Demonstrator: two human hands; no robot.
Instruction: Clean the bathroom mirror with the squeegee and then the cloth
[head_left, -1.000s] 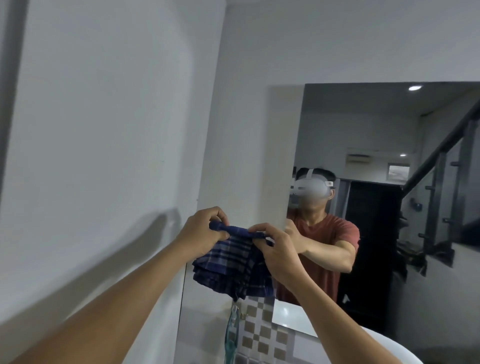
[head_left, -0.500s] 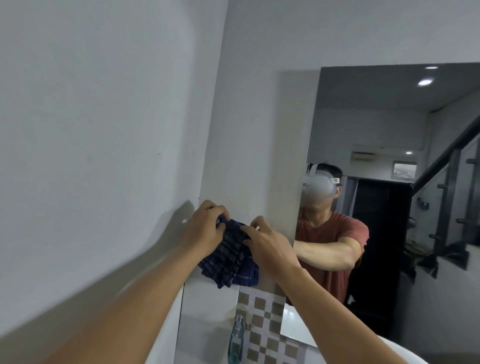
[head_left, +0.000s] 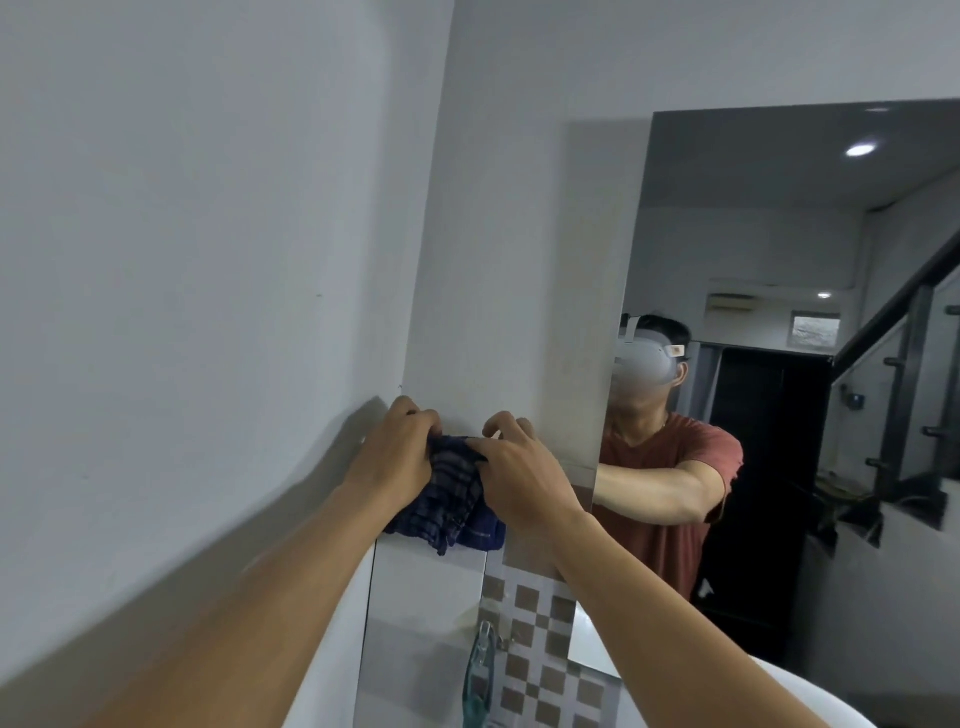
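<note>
Cloth stage (squeegee not in view): left hand (head_left: 400, 452) and right hand (head_left: 519, 467) both grip bunched cloth (head_left: 447, 493) near mirror (head_left: 779, 234) edge; wiping likely unstarted.

The only camera sat on the person's head, and its wide-angle lens bent the left wall (head_left: 182, 260) into a curve at the upper left of the frame. It faced forward into the room's corner, roughly level rather than steeply down, so both forearms rose from the bottom edge and met at centre, where the left hand (head_left: 400, 457) and right hand (head_left: 524, 467) held the cloth (head_left: 452, 499). The view was near, with the hands large in mid-frame. The mirror (head_left: 779, 234) took the right half and was seen at a slant from its left. In it the headset (head_left: 647, 358) showed at centre right, giving a reflected front look at the same outstretched arm (head_left: 660, 488).
</note>
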